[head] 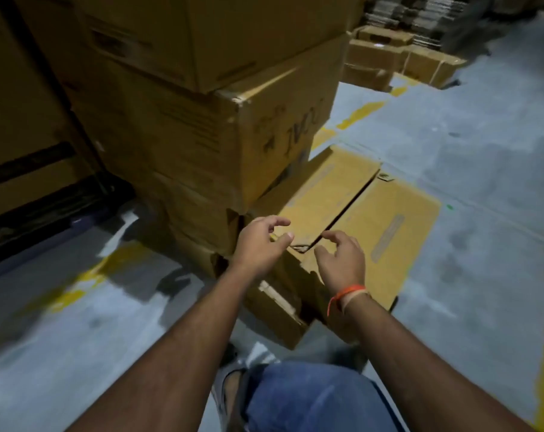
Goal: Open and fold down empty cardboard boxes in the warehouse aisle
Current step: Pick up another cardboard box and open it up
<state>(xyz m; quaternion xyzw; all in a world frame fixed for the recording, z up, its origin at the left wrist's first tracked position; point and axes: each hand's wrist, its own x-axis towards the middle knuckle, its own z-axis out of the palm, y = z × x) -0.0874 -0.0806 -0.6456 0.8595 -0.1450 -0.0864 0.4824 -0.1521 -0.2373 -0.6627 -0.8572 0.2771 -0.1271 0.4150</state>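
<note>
Both hands, left (259,241) and right (342,260), hover loosely curled, holding nothing, flanking the near end of the cardboard box's (373,219) flap seam (342,207), which runs away ahead.

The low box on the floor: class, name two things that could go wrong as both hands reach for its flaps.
1. The low box is wedged against the leaning stack; tugging could shift it.
2. The left hand and right hand hover near the torn flap seam; ragged edges might cut.

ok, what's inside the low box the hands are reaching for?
Cannot tell: the low box has both top flaps down, leaving only a dark slit. Left hand and right hand hover at its near end, gripping nothing.
</note>
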